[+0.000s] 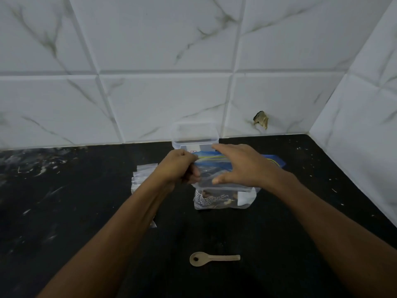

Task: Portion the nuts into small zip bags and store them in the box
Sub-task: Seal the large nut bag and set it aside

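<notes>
A large clear zip bag (221, 197) with nuts in its bottom stands upright in the middle of the black counter. Its blue zip strip (272, 161) runs along the top. My left hand (182, 167) pinches the bag's top left corner at the zip. My right hand (238, 166) lies over the top of the bag with fingers stretched along the zip and thumb on the near side. Behind the bag, against the wall, stands a clear plastic box (194, 136) with no lid. A stack of small clear zip bags (140, 175) lies left of the big bag, partly under my left forearm.
A beige spoon (211, 258) lies on the black counter (64, 201) near the front, bowl to the left. White marble-pattern tiles form the back wall and the right wall. A chipped hole (261, 121) marks the back wall tile.
</notes>
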`<state>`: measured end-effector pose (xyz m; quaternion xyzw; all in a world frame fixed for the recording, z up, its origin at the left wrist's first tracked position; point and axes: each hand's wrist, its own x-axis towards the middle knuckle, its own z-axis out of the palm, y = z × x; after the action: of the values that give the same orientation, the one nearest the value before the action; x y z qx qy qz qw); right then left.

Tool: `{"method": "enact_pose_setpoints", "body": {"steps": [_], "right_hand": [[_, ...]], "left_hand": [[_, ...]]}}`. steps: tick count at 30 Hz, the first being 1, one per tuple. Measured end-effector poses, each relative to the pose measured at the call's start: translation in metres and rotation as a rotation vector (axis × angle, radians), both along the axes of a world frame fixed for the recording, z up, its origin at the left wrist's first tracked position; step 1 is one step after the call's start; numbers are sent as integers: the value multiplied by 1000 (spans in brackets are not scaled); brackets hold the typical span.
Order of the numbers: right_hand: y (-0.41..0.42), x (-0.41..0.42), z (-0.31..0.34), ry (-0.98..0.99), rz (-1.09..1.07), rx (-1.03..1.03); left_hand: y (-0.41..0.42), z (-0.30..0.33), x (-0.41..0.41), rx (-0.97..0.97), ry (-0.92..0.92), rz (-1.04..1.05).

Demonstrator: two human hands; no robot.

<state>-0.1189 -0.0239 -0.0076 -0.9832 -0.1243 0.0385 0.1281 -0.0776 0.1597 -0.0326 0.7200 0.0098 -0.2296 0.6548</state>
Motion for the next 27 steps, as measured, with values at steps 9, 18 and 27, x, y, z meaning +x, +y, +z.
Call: {"method": "enact_pose_setpoints", "body": {"steps": [9,18,27], "right_hand": [[1,26,4,-64,-68,215],[3,24,7,-63,-30,232],[-6,26,17,-159,-109,364]], "left_hand": [[28,-70,-7,246,-355,-183],[10,-150,-9,423,-250,-144],[10,-153,-16,614,-388,-140]]}}
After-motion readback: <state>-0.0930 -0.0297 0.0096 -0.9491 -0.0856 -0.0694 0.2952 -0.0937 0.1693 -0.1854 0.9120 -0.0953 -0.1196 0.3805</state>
